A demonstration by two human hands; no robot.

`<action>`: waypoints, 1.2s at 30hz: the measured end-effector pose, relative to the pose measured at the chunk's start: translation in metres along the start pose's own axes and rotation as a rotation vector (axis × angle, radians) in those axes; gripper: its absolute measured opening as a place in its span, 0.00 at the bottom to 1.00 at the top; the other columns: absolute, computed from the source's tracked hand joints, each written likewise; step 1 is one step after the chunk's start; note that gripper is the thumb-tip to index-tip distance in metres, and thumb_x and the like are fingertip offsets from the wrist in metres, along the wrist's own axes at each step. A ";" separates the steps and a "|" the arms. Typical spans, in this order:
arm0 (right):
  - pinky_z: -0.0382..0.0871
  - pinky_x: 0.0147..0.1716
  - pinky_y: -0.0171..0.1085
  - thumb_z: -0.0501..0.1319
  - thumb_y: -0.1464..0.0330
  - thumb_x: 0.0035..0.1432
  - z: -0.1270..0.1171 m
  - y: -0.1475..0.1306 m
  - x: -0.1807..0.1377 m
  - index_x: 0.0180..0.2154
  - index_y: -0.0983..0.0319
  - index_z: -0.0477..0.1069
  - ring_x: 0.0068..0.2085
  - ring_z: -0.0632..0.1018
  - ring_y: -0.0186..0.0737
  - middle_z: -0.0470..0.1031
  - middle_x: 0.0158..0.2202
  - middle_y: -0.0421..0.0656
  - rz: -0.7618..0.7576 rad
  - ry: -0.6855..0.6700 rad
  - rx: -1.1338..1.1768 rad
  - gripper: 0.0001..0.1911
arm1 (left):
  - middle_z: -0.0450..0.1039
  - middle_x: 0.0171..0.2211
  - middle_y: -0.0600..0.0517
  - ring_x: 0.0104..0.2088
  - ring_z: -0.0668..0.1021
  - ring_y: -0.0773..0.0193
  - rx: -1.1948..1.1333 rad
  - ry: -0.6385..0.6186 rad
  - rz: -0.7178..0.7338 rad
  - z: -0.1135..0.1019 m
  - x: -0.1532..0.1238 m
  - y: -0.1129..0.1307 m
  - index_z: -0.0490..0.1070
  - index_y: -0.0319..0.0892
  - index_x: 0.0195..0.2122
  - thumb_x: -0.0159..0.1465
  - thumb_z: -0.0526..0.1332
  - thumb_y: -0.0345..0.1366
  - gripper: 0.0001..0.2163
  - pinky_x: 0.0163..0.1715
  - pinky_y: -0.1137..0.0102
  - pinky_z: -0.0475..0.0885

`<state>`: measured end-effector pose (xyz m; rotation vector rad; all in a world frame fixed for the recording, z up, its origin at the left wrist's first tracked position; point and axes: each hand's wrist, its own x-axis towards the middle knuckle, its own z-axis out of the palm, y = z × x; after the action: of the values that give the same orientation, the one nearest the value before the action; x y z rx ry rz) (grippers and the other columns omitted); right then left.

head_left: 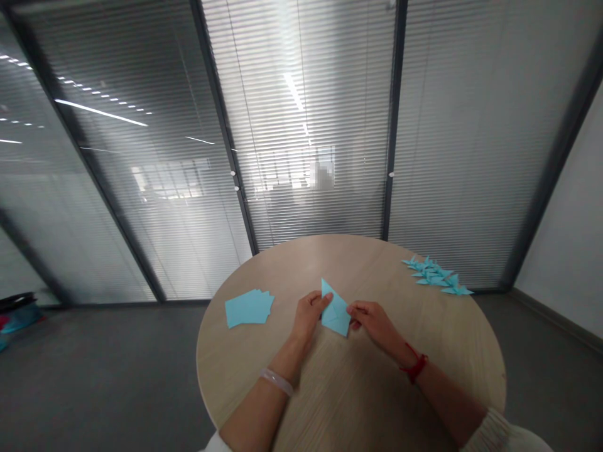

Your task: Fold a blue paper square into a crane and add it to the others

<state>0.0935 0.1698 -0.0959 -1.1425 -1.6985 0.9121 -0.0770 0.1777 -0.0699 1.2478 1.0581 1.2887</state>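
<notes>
One folded blue sheet, over the table: left edge clamped by fingers of the left hand, right edge pinched by the right hand; uneven pulling could skew a crease.

Saw blinds at twelve o'clock; noted a dark post at eleven, a pale wall at three; found grey floor at eight, a dark-and-blue bundle between eight and nine.
</notes>
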 end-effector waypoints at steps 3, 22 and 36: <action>0.67 0.28 0.34 0.53 0.55 0.56 0.002 0.003 0.002 0.25 0.62 0.70 0.26 0.76 0.38 0.75 0.24 0.43 -0.017 0.028 -0.008 0.19 | 0.71 0.21 0.53 0.20 0.70 0.69 -0.023 0.014 -0.022 0.000 0.001 0.000 0.73 0.36 0.35 0.46 0.68 0.49 0.22 0.21 0.75 0.62; 0.68 0.45 0.40 0.54 0.73 0.52 0.003 -0.002 -0.004 0.51 0.60 0.66 0.48 0.74 0.41 0.72 0.50 0.46 -0.226 0.120 -0.017 0.23 | 0.76 0.29 0.49 0.28 0.77 0.64 -0.156 0.006 -0.035 -0.004 0.002 -0.008 0.67 0.38 0.44 0.47 0.67 0.34 0.22 0.31 0.69 0.71; 0.69 0.43 0.40 0.53 0.59 0.61 0.001 -0.003 -0.004 0.46 0.60 0.72 0.43 0.76 0.43 0.76 0.45 0.47 -0.190 0.166 -0.027 0.18 | 0.73 0.27 0.56 0.27 0.75 0.66 -0.120 -0.052 0.014 -0.001 -0.003 -0.002 0.53 0.44 0.60 0.42 0.71 0.35 0.44 0.31 0.71 0.70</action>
<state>0.0927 0.1652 -0.0939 -1.0251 -1.6555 0.6604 -0.0777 0.1745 -0.0721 1.1940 0.9234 1.3045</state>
